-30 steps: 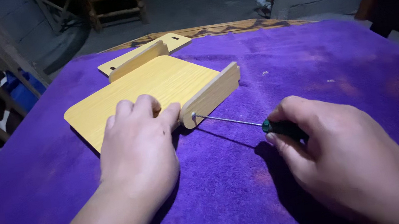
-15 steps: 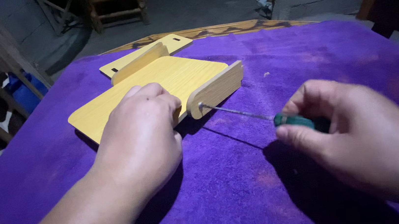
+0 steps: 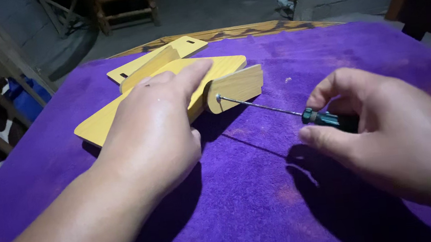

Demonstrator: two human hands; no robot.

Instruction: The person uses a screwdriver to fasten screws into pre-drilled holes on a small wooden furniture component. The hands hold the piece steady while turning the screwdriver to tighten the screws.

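The left hand [image 3: 155, 127] lies flat and open on the board [image 3: 118, 112], palm down, with its fingers pointing to about 1 o'clock. The board is light yellow wood and rests on the purple cloth [image 3: 266, 201] that covers the tabletop. A small wood side piece [image 3: 236, 88] stands on edge at the board's end, at about 3 o'clock from the left fingers. The right hand [image 3: 388, 135] is curled around the dark green handle of a screwdriver [image 3: 300, 111]. The thin metal shaft runs from that hand toward 10 o'clock, and its tip touches a little screw [image 3: 219, 97] on the face of the side piece. Behind the board, at about 12 o'clock, lies another flat yellow panel [image 3: 186, 45] with small slots in it. A wood slat [image 3: 148, 68] stands on edge between that panel and the board. The cloth's far edge shows a strip of the bare tabletop [image 3: 248, 29].
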